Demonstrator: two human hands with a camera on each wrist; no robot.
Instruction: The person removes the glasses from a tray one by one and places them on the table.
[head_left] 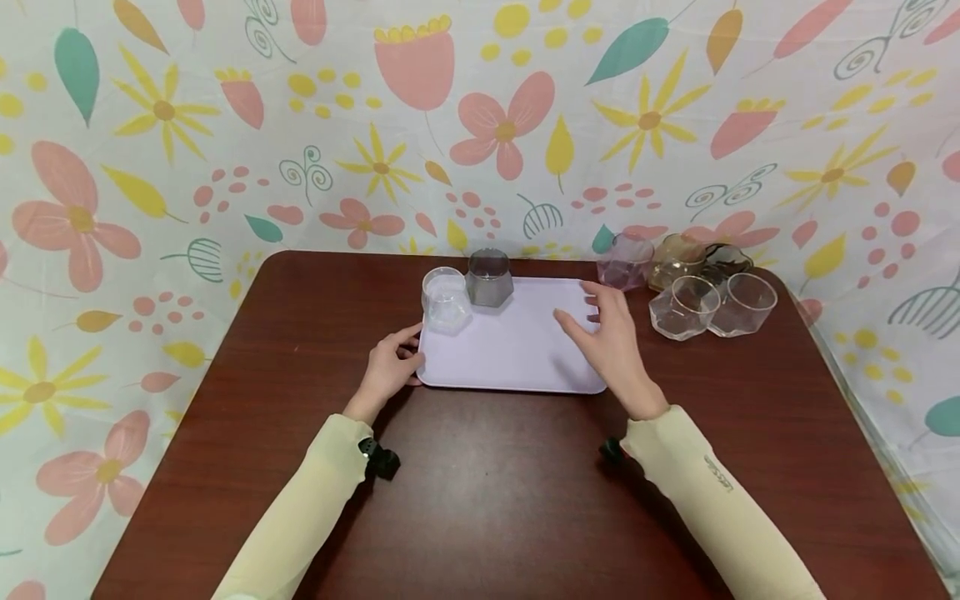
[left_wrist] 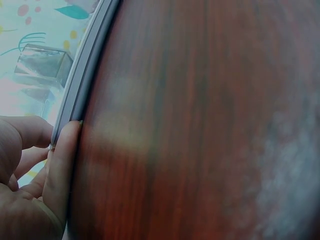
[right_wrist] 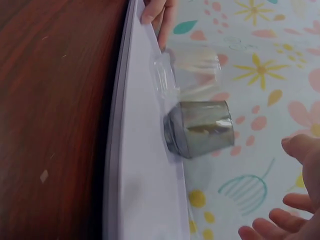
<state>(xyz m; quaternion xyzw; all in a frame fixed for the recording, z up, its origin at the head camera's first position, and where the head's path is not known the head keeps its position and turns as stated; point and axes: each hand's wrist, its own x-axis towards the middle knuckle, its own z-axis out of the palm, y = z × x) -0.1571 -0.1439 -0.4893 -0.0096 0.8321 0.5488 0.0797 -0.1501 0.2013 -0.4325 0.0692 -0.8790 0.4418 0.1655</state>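
A pale lavender tray (head_left: 517, 342) lies on the table. My left hand (head_left: 392, 365) grips its left end; in the left wrist view the fingers (left_wrist: 62, 160) pinch the rim. A clear faceted glass (head_left: 447, 304) stands at the tray's back left, close to that hand. Beside it is a grey smoky glass (head_left: 489, 279), also seen in the right wrist view as a grey glass (right_wrist: 207, 129) on the tray. Over the tray's right end, my right hand (head_left: 611, 346) is held with thumb and fingers spread and nothing between them.
Several more glasses stand at the table's back right: a pinkish one (head_left: 625, 262), an amber one (head_left: 675, 260), a dark patterned one (head_left: 726, 262) and two clear ones, the nearer-left clear glass (head_left: 682, 310) among them. A flowered cloth (head_left: 300, 125) hangs behind the dark wooden table (head_left: 480, 483).
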